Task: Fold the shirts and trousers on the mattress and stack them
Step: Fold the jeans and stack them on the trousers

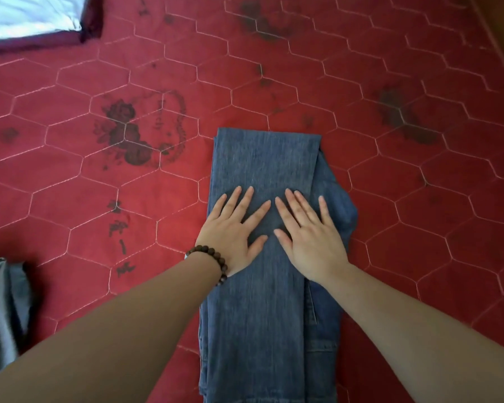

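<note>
A pair of blue jeans [262, 257] is laid on the red quilted mattress [390, 184], folded lengthwise into a long strip that runs from beyond the fingertips back between the forearms; both hands are pressed flat on its upper half. The left hand [233, 228] is spread, fingers straight and fanned, palm down on the denim; a dark beaded bracelet [208, 258] is worn at its wrist. The right hand [309, 234] is likewise spread and laid flat just beside it, the two index fingertips nearly meeting; nothing is pinched by either. A crumpled grey garment [3, 309] is seen well to the left of the left forearm; a white cloth with a dark border [32, 16] lies far beyond the left hand.
</note>
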Available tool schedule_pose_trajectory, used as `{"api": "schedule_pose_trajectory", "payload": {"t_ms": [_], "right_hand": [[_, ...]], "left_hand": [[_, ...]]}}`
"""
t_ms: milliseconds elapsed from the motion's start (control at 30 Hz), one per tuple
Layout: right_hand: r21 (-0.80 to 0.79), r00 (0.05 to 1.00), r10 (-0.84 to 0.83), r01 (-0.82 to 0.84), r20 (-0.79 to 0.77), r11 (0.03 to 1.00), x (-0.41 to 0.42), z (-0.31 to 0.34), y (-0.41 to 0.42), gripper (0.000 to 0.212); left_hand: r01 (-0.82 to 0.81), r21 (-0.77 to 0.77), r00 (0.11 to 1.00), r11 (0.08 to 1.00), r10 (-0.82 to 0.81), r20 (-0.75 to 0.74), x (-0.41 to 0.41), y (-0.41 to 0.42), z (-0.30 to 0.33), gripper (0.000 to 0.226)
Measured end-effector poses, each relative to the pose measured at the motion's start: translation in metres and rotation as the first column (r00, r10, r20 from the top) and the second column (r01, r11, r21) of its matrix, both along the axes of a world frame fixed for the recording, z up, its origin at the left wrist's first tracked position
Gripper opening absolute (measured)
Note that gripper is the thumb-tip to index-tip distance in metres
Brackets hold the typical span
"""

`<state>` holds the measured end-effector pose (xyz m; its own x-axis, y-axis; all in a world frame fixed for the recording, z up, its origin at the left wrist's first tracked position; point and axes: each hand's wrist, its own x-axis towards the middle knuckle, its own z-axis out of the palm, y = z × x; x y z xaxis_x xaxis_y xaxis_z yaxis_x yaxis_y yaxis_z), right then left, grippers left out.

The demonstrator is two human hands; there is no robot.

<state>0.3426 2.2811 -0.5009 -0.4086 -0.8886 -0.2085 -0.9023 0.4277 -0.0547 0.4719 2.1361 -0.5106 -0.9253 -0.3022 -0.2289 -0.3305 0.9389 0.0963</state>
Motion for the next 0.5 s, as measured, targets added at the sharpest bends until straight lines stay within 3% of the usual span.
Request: {"api": "schedule_pose_trajectory", "payload": {"t_ms": [167,267,500], "right_hand": [[0.020,0.997,-0.046,0.047,-0.067,0.999,-0.049,-0.007,-0.053,0.067],[0.012,0.995,-0.097,0.098,-0.028,0.995,-0.074,-0.015,-0.084,0.068],[-0.106,0.984,-0.175,0.170,-0.043,0.980,-0.081,-0.032,-0.091,0.070]], "left_hand": [[-0.012,-0.008,1.000,1.000,0.012,-0.005,-0.047,-0.039,-0.005,0.067],[-0.020,-0.039,1.000,0.999,0.019,-0.017,-0.073,-0.061,-0.010,0.066],[-0.083,-0.072,0.989,0.994,0.073,-0.129,-0.081,-0.075,-0.024,0.065]]}}
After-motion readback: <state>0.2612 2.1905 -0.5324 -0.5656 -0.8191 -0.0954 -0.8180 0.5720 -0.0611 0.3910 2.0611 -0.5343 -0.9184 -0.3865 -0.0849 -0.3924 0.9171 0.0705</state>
